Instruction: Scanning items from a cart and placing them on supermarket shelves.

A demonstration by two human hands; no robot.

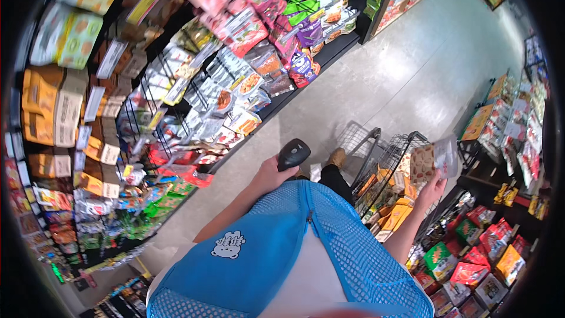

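Note:
My left hand (270,177) is closed around the grip of a black handheld device (294,153) that looks like a barcode scanner, held in front of my waist. My right hand (430,192) pinches the lower edge of a snack pouch (423,164) with a brown nut-like print and a pale end panel. That pouch is raised over the far side of a wire shopping cart (383,182) at my right. Inside the cart lie several orange packs (399,214) and other bagged goods, partly hidden by my right arm and the blue mesh vest (265,238).
A tall shelf of hanging snack bags (234,70) runs along my left, its black base edge (337,55) close to the floor. To the right stand a display rack (505,128) and a low shelf of colourful packets (474,251). Grey concrete floor (379,79) stretches ahead between them.

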